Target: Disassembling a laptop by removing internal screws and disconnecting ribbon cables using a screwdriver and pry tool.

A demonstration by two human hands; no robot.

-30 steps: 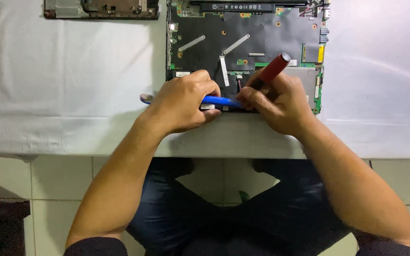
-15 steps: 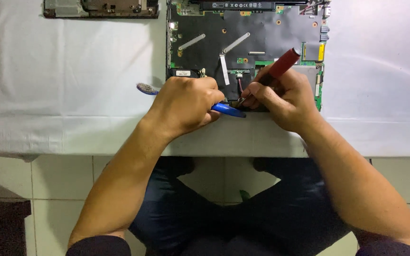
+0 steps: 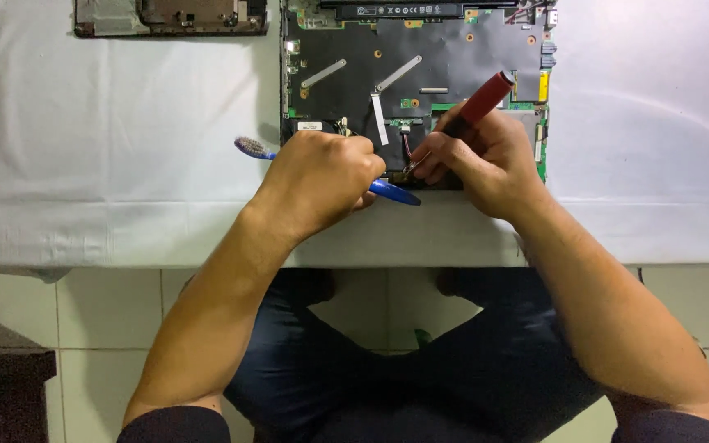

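An opened laptop base (image 3: 453,57) with a dark insulating sheet and green circuit board lies on the white cloth at the table's middle. My left hand (image 3: 322,180) is closed around a blue-handled toothbrush (image 3: 391,193); its bristle head sticks out to the left and the handle end points right. My right hand (image 3: 478,160) grips a red-handled screwdriver (image 3: 486,98), tilted, with its tip down at the board's front edge near small red wires. Both hands rest at the laptop's near edge, almost touching each other.
Another dismantled laptop part (image 3: 170,16) lies at the top left on the white cloth (image 3: 84,164). The table's front edge runs below my hands, with a tiled floor and my knees underneath. A dark object (image 3: 2,394) sits at the bottom left.
My left hand has shifted slightly left and rolled, so the toothbrush's bristle head now shows further out. The screwdriver has tipped a little more upright to the right.
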